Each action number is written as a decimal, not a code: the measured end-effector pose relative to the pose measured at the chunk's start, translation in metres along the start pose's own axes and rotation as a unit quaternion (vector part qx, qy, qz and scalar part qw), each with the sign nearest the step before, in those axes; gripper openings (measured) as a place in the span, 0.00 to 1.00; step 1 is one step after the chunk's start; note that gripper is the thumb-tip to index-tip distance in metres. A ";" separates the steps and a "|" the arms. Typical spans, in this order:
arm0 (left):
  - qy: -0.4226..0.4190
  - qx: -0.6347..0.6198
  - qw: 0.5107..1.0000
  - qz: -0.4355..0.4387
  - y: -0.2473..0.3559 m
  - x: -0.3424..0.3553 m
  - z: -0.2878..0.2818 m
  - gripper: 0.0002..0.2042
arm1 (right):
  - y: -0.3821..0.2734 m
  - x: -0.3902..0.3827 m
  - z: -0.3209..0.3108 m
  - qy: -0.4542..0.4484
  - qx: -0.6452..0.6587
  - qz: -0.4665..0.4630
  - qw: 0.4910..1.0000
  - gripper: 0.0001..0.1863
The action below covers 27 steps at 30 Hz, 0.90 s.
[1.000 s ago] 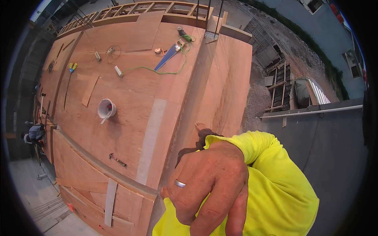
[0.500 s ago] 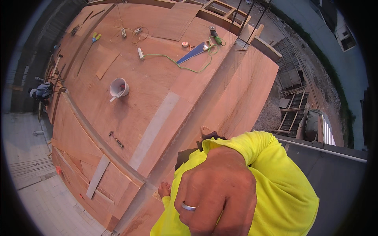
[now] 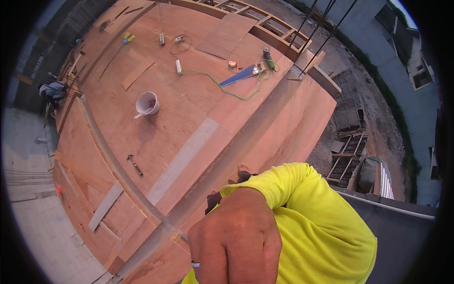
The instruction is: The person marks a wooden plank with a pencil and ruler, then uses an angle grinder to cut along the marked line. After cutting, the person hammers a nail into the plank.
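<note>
Close up at the lower middle is my right hand (image 3: 236, 232), raised at the end of a bent arm in a yellow sleeve (image 3: 317, 222). Its back faces up, with a ring on one finger. The fingers are curled and pressed together; their tips run out of the picture, so anything in them is hidden. My left hand does not show. Beyond my bare foot (image 3: 243, 168) spreads a reddish plywood deck (image 3: 189, 99). A claw hammer (image 3: 135, 164) lies on it, nearer than a white bucket (image 3: 147, 104) with something reddish inside.
Farther off lie a blue-bladed handsaw (image 3: 238, 75), a green corded power tool (image 3: 268, 59), a white socket block (image 3: 178, 67) and a yellow-and-blue-handled tool (image 3: 128, 38). Upright rebar (image 3: 326, 31) stands at the far corner. Another person (image 3: 53, 92) bends at the left edge. The deck drops off at right.
My right hand has shifted left and slightly down in the picture. My left hand, seen at the lower middle before, has gone from sight. The view has tilted a little.
</note>
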<state>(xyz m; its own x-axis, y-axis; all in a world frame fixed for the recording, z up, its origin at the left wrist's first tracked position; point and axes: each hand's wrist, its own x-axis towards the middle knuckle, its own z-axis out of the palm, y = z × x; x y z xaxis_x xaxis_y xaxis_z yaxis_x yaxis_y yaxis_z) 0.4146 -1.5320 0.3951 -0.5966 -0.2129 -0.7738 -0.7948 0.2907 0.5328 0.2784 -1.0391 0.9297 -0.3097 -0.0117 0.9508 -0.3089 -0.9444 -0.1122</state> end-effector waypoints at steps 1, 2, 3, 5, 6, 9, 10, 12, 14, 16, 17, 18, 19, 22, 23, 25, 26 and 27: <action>-0.003 -0.004 1.000 -0.001 0.000 0.000 -0.002 0.19 | 0.004 -0.001 0.002 0.004 0.004 0.002 1.000 0.10; -0.007 -0.007 1.000 0.000 0.001 0.002 -0.001 0.19 | 0.008 -0.002 0.006 0.015 0.005 0.001 1.000 0.10; -0.011 -0.009 1.000 0.001 0.000 0.003 -0.001 0.19 | 0.012 -0.004 0.009 0.028 0.006 0.000 1.000 0.09; -0.018 -0.013 1.000 0.008 -0.002 0.008 -0.003 0.19 | 0.019 -0.006 0.014 0.034 -0.020 0.004 0.999 0.09; -0.023 -0.018 0.999 0.012 -0.002 0.012 -0.004 0.19 | 0.022 -0.007 0.015 0.021 -0.044 0.013 0.999 0.09; -0.026 -0.061 0.997 0.043 -0.015 0.021 -0.023 0.18 | 0.026 -0.005 0.007 -0.083 -0.126 0.065 0.986 0.10; -0.025 -0.082 0.995 0.059 -0.016 0.028 -0.028 0.18 | 0.021 -0.005 0.007 -0.098 -0.138 0.075 0.983 0.10; -0.005 -0.085 0.996 0.040 -0.013 0.027 -0.031 0.18 | 0.022 -0.013 0.008 -0.073 -0.154 0.065 0.983 0.12; 0.008 -0.045 0.999 -0.015 0.032 0.000 -0.015 0.18 | 0.023 -0.022 0.014 -0.010 -0.181 0.038 0.983 0.13; -0.058 -0.062 0.996 0.039 0.002 0.039 -0.029 0.17 | 0.019 -0.018 0.022 0.005 -0.197 0.030 0.980 0.14; -0.081 -0.073 0.992 0.068 -0.007 0.050 -0.038 0.17 | 0.019 -0.017 0.024 -0.002 -0.218 0.044 0.975 0.13; -0.069 -0.054 0.995 0.045 -0.005 0.054 -0.034 0.17 | 0.019 -0.017 0.026 -0.007 -0.253 0.069 0.965 0.12; -0.043 -0.037 0.998 0.022 -0.004 0.051 -0.038 0.17 | 0.021 -0.019 0.024 -0.015 -0.295 0.103 0.950 0.09; -0.034 -0.010 0.999 -0.004 0.011 0.047 -0.031 0.16 | 0.026 -0.033 0.017 0.002 -0.403 0.199 0.893 0.06; -0.037 -0.007 0.999 -0.003 0.021 0.043 -0.027 0.16 | 0.028 -0.045 0.013 0.012 -0.432 0.227 0.873 0.06; -0.039 -0.002 0.999 -0.001 0.044 0.030 -0.021 0.16 | 0.018 -0.080 -0.004 0.030 -0.490 0.367 0.790 0.09; -0.033 -0.004 0.999 0.000 0.048 0.027 -0.023 0.16 | 0.017 -0.103 -0.012 0.051 -0.515 0.446 0.730 0.10; -0.023 -0.024 0.999 -0.006 0.048 0.023 -0.027 0.16 | 0.016 -0.133 -0.022 0.069 -0.532 0.518 0.666 0.12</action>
<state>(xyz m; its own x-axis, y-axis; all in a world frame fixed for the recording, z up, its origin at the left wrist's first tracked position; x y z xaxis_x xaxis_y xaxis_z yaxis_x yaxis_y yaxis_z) 0.3595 -1.5480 0.4120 -0.5826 -0.1720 -0.7944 -0.8065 0.2438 0.5387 0.2948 -1.0455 0.7951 -0.9093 -0.3770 0.1762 -0.3048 0.3151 -0.8988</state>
